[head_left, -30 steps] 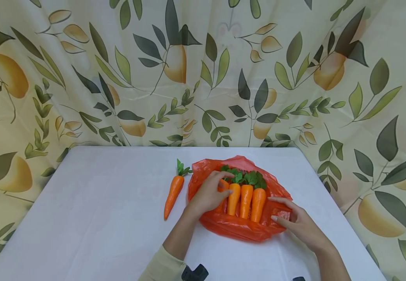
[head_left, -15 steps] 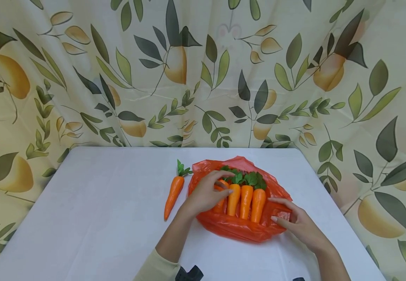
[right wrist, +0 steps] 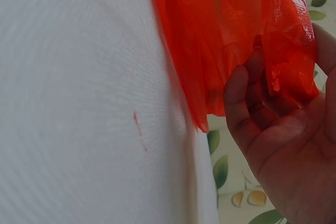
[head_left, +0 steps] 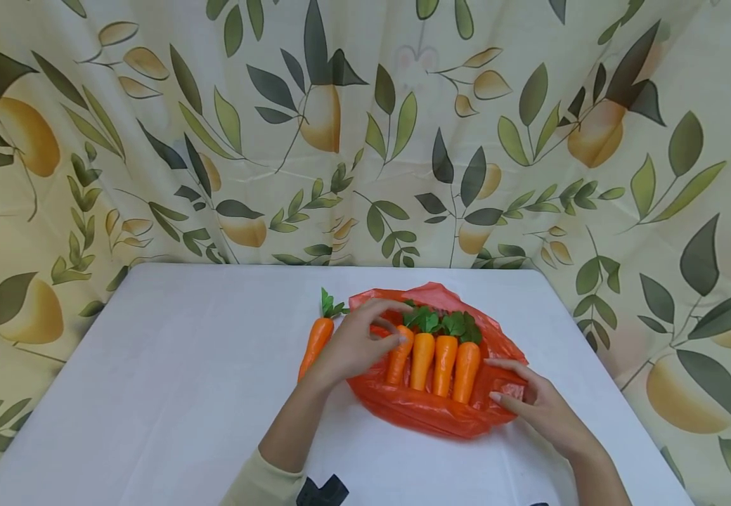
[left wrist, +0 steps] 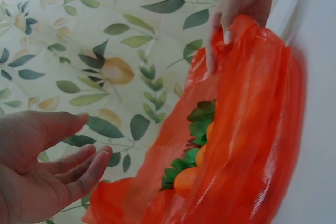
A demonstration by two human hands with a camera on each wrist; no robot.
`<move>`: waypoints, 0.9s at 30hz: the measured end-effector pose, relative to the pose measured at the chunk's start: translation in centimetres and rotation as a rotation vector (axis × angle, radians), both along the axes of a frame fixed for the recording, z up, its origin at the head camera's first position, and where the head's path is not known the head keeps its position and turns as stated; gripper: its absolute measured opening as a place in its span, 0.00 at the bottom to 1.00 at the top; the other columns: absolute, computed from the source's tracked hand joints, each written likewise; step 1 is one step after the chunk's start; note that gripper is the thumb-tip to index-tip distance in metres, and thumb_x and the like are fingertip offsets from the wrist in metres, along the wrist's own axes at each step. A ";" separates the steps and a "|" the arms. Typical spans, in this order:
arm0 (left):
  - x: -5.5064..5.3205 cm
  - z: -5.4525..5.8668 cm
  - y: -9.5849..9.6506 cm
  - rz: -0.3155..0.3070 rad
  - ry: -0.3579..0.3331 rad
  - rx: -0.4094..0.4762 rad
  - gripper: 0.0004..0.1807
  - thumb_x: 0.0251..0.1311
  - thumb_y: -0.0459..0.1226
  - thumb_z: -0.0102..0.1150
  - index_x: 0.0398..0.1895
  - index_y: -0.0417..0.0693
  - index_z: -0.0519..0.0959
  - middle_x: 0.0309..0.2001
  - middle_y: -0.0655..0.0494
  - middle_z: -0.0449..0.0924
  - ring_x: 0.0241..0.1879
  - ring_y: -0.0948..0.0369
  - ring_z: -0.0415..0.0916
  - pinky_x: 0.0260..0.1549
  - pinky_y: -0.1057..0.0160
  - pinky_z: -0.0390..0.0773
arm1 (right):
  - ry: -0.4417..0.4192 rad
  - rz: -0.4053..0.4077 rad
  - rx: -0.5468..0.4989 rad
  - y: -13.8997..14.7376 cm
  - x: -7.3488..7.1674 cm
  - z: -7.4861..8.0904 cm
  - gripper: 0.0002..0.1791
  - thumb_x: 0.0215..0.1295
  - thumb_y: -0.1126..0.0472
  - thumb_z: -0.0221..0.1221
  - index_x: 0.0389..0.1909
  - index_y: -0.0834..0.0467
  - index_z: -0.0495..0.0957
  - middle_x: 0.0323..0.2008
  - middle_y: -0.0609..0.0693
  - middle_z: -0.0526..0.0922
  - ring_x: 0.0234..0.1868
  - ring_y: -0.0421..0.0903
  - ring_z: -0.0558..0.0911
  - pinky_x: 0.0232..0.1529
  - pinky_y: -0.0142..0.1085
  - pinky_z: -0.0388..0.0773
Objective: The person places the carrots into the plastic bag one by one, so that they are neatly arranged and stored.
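A red plastic bag (head_left: 419,411) lies on the table with its mouth open. Several orange carrots (head_left: 445,364) with green leafy tops (head_left: 457,325) sit side by side in it. My left hand (head_left: 354,344) hovers over the bag's left side near the leftmost carrot; the left wrist view shows its fingers (left wrist: 84,177) relaxed and holding nothing. With my right hand (head_left: 545,404) I hold the bag's right edge; in the right wrist view the plastic runs between thumb and fingers. A single carrot (head_left: 318,339) lies left of the bag, its lower end hidden by my left arm.
A white cloth covers the table (head_left: 182,365). Behind and around it hangs a curtain (head_left: 365,211) printed with fruit and leaves. A dark wrist strap (head_left: 322,490) shows on my left sleeve.
My left hand has drawn back to the left, off the carrots, uncovering the leftmost one in the bag. My right hand stays at the bag's edge.
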State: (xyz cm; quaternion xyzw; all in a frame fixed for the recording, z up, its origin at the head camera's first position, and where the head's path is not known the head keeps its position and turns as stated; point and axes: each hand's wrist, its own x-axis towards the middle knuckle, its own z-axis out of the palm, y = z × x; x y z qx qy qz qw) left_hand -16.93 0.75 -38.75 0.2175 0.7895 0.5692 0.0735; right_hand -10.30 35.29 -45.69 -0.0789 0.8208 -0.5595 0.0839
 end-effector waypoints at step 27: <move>-1.8 -2.4 -8.2 0.305 -0.076 -0.060 0.21 0.66 0.32 0.68 0.60 0.58 0.82 0.64 0.51 0.71 0.53 0.53 0.77 0.43 0.57 0.85 | -0.013 -0.025 0.018 0.2 0.0 -0.1 0.29 0.73 0.61 0.64 0.72 0.59 0.70 0.68 0.64 0.68 0.57 0.35 0.75 0.49 0.35 0.83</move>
